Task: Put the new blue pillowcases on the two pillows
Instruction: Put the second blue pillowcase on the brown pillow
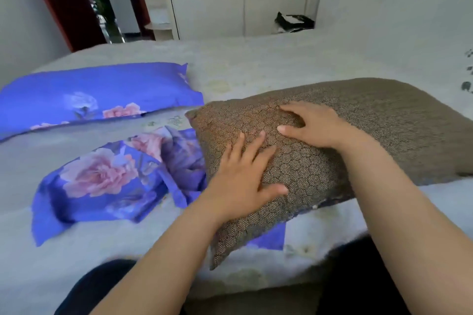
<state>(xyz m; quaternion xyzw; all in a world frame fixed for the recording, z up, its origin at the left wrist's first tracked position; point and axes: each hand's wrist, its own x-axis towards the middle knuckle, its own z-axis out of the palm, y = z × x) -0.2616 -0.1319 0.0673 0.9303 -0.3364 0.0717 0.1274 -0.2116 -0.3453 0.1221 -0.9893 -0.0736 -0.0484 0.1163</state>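
Brown bare pillow (345,135) lies under your flat, spread left hand (245,176) and right hand (314,125); the blue pillowcase (110,181), crumpled at nine o'clock and partly pinned beneath, may snag.

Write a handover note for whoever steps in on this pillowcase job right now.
Left hand and right hand: both open, flat on the bare brown pillow lying on the bed.
Done: one pillow in its blue case, far left.
Left: the empty blue pillowcase lies crumpled beside and partly under the brown pillow; work the pillow into it.
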